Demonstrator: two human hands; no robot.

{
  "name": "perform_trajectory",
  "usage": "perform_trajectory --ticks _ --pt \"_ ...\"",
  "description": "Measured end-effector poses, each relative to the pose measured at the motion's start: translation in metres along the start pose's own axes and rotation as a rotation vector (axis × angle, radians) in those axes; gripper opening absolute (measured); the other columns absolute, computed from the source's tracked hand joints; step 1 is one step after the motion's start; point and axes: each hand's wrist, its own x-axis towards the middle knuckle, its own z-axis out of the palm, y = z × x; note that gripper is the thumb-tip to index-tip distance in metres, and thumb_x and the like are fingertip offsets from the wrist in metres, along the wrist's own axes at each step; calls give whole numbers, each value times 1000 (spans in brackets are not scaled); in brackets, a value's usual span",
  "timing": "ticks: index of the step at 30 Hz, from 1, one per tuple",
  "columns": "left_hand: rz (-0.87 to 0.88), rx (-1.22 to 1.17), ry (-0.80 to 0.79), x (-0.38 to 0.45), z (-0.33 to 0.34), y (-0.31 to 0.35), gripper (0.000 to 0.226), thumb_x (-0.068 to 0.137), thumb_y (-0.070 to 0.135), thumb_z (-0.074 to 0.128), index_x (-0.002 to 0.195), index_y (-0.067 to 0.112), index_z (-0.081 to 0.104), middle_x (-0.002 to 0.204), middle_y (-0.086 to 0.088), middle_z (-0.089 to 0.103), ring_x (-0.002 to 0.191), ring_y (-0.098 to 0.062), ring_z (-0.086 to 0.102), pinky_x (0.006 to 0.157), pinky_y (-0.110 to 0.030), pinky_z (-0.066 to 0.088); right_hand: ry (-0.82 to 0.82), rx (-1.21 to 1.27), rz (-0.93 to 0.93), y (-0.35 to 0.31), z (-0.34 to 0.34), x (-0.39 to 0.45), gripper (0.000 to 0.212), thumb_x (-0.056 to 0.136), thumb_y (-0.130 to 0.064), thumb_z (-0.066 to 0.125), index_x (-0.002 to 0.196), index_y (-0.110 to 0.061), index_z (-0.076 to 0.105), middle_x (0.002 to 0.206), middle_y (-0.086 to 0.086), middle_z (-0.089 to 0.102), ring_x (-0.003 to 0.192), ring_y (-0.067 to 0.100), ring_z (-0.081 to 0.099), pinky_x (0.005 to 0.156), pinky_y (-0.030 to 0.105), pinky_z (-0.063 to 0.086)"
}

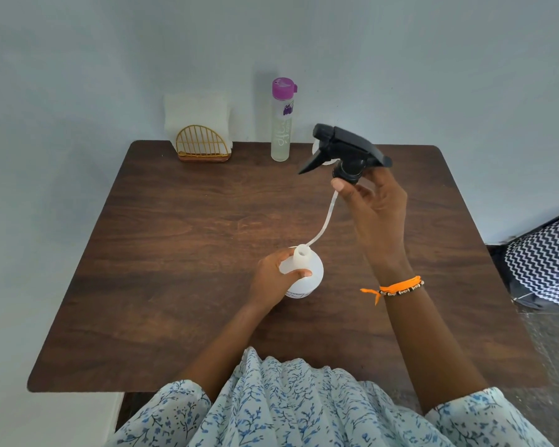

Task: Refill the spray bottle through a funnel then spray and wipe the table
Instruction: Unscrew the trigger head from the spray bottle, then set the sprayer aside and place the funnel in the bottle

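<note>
A white spray bottle (307, 275) stands upright in the middle of the dark wooden table (181, 240), its neck open. My left hand (273, 279) grips its shoulder. Above and to the right, my right hand (373, 214) holds the black trigger spray head (344, 149) lifted off the bottle. Its pale dip tube (325, 221) curves down, and the tube's tip is at the bottle's mouth. A white round thing, possibly the funnel (317, 147), is mostly hidden behind the spray head.
A tall clear bottle with a purple cap (282, 121) stands at the table's back edge. To its left is a gold wire napkin holder (203, 144) with white paper napkins. A zigzag-patterned cushion (546, 262) lies on the right, off the table.
</note>
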Motion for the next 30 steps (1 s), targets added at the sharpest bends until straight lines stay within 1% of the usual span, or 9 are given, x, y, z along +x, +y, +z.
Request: perform_trajectory --ticks 3,6,9,13,16,19,23,26,30 --pt "-9 8 -9 0 0 2 50 70 34 80 116 21 65 122 4 64 108 -12 57 92 -32 50 3 -68 -52 -4 -5 6 30 81 -16 70 109 -11 59 107 11 65 100 20 61 87 31 51" --pt "-15 15 -13 -1 -1 2 51 71 34 79 118 21 63 123 4 63 111 -14 56 92 -30 49 -4 -97 -102 -8 -13 11 28 83 -21 67 109 -14 58 109 9 63 103 22 59 86 31 51" --pt "-13 16 -12 -2 -1 2 52 72 35 79 119 21 63 125 2 63 111 -15 56 94 -35 50 3 -171 -106 -10 -22 14 23 85 -23 63 107 -18 58 107 6 64 105 24 58 85 30 50" --pt "17 31 1 -3 -1 2 51 72 34 79 118 20 64 123 2 64 110 -16 57 93 -38 51 26 -263 119 9 -33 17 17 87 -20 64 104 -17 63 98 0 66 91 10 59 79 21 47" --pt "13 52 -2 -3 0 2 52 74 35 78 121 20 61 126 1 61 113 -17 56 95 -38 51 5 -260 354 47 -40 10 7 88 -19 63 92 -14 65 78 -6 59 74 7 51 68 23 41" --pt "10 69 -5 -4 1 3 54 75 35 76 124 19 59 129 0 59 115 -18 55 96 -34 49 -3 -261 544 89 -40 -3 15 90 -22 61 87 -9 67 80 -1 59 79 12 50 70 30 39" --pt "29 87 -6 -4 0 4 56 76 34 76 126 20 58 132 0 58 116 -16 53 96 -33 47 68 -174 770 130 -33 -19 19 90 -18 61 99 -3 68 94 7 66 91 17 57 78 33 44" --pt "38 101 -10 -5 -1 3 57 76 34 76 128 20 56 132 1 58 117 -17 53 96 -35 48 91 -179 847 150 -29 -25 21 89 -19 63 100 -3 69 93 7 66 91 19 57 77 34 45" --pt "41 99 -9 -6 -1 3 58 76 33 76 128 21 56 132 1 57 117 -15 52 93 -29 46 120 -205 874 163 -24 -26 22 88 -21 64 100 -4 69 93 9 66 88 19 57 74 32 46"
